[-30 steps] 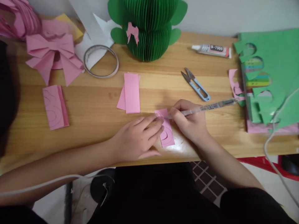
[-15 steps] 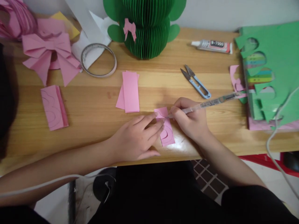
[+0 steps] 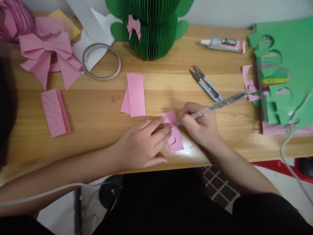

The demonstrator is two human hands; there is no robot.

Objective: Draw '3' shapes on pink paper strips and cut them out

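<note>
A small pink paper strip (image 3: 177,143) lies near the table's front edge, with curved pen lines and a curved cut-out shape on it. My left hand (image 3: 146,142) rests flat across its left side, fingers spread and fingertips on the paper. In my right hand (image 3: 201,125) is a clear gel pen (image 3: 222,103), pinched near its tip. The pen tip meets the strip's right edge by my left fingertips. Behind my left hand sit folded pink strips (image 3: 137,94), stacked askew. Farther left stands a folded pink paper piece (image 3: 54,112) marked with similar curves.
Blue thread snips (image 3: 206,85) lie beyond the pen, with a glue tube (image 3: 225,44) behind. Green cut paper (image 3: 298,58) covers the right end. A green honeycomb paper ornament (image 3: 153,36), a tape roll (image 3: 114,70) and a pink paper bow (image 3: 49,49) stand at the back.
The camera view has shifted slightly. Both hands stay at the strip, and the pen's rear end has tipped a little toward the back.
</note>
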